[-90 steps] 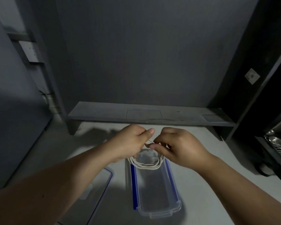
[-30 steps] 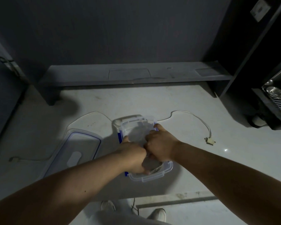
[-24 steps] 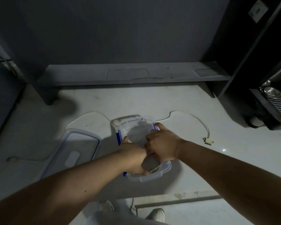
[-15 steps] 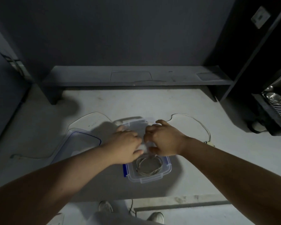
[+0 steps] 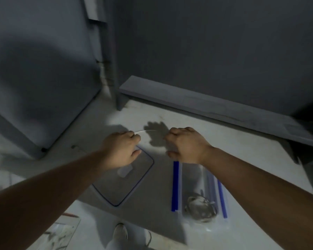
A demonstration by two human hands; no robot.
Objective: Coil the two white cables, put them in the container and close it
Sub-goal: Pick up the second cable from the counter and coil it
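Note:
One coiled white cable (image 5: 201, 207) lies at the near end of the clear container (image 5: 177, 186) with blue clips. The clear lid (image 5: 126, 184) with a blue rim lies flat to the container's left. My left hand (image 5: 122, 148) and my right hand (image 5: 185, 144) are raised above the table, beyond the lid and container. Both are closed on a second white cable (image 5: 146, 131), a short thin stretch of which spans between them. Its far end (image 5: 74, 147) trails on the table to the left.
A low grey shelf (image 5: 215, 107) runs along the back wall. A grey cabinet (image 5: 34, 87) stands at the left, by the table edge. Below the near table edge, a shoe (image 5: 120, 233) and floor clutter show.
The first coil was left in the container. Both hands lifted out, moved left and away, and took hold of the second cable. The camera swung left.

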